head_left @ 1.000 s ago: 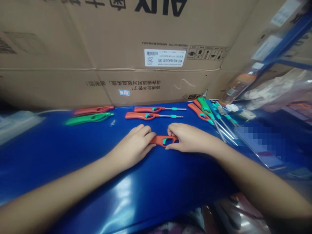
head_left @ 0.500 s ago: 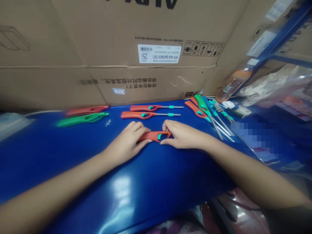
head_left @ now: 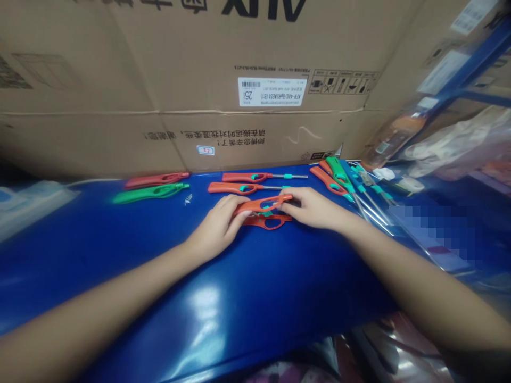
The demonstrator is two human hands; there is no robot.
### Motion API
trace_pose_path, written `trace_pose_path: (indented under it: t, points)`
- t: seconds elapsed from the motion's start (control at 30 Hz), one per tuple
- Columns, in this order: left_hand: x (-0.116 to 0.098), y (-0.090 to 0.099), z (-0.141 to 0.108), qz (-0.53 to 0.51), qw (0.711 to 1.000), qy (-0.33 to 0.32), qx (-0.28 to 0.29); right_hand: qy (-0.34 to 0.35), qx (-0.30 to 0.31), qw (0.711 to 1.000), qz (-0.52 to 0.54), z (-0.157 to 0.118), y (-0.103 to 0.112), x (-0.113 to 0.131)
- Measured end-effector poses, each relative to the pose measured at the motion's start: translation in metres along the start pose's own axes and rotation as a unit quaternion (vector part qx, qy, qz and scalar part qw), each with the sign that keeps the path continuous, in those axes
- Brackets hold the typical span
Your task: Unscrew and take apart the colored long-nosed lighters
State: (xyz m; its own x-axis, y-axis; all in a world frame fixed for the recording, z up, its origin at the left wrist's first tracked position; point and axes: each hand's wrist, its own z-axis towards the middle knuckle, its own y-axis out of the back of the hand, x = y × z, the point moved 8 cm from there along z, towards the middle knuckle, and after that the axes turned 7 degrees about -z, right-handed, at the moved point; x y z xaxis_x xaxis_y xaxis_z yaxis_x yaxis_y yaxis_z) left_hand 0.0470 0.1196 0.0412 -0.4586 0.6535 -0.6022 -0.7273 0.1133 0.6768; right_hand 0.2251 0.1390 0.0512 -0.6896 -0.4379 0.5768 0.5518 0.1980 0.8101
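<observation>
My left hand [head_left: 215, 226] and my right hand [head_left: 311, 208] pinch the two ends of an orange lighter shell half [head_left: 261, 204], raised a little and tilted. Just below it lies the other orange shell half [head_left: 273, 222], with a teal trigger [head_left: 265, 212] showing between the two. My left fingers cover part of both halves. Behind my hands lie an orange gas lighter [head_left: 231, 188] and a red gas lighter [head_left: 241, 176] with metal tubes. To the left are a red lighter handle [head_left: 155, 180] and a green lighter handle [head_left: 149, 193], without tubes.
Several small springs [head_left: 188, 199] lie on the blue table [head_left: 159, 298]. At the right is a pile of lighters, its green handle [head_left: 337, 169] on top, near an orange drink bottle [head_left: 393, 141]. A large cardboard box [head_left: 159, 64] stands along the back. Plastic bags [head_left: 43, 205] lie far left.
The orange shell has come apart: its upper half is now lifted off the lower half, which stays on the table. My right hand has risen slightly. The whole view has shifted.
</observation>
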Motion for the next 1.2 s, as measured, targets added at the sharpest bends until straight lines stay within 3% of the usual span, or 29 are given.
trace_pose_path:
  t: [0.23, 0.37, 0.5, 0.67, 0.77, 1.0, 1.2]
  points:
    - [0.017, 0.017, -0.002, -0.066, 0.991, 0.08, -0.086, -0.01, 0.02, 0.999, -0.048, -0.001, -0.003, 0.001]
    - [0.025, 0.017, -0.002, -0.082, 0.985, 0.117, -0.095, 0.003, 0.025, 0.997, -0.077, -0.001, -0.005, 0.003]
    - [0.022, 0.009, 0.002, -0.069, 0.993, 0.081, -0.054, 0.02, 0.021, 0.995, -0.092, -0.001, -0.007, 0.008]
    - [0.018, 0.001, 0.004, -0.056, 0.998, 0.034, -0.012, 0.034, -0.013, 0.998, 0.046, -0.002, -0.004, 0.014]
    - [0.02, 0.002, 0.005, -0.082, 0.996, 0.041, -0.018, 0.03, -0.024, 0.996, 0.079, -0.002, -0.002, 0.013]
    - [0.014, 0.0, 0.003, -0.119, 0.991, 0.06, -0.021, 0.036, -0.033, 0.998, 0.031, -0.005, 0.022, 0.014]
    - [0.002, -0.004, 0.0, -0.146, 0.985, 0.068, -0.057, -0.008, -0.119, 0.986, 0.117, -0.006, 0.041, 0.009]
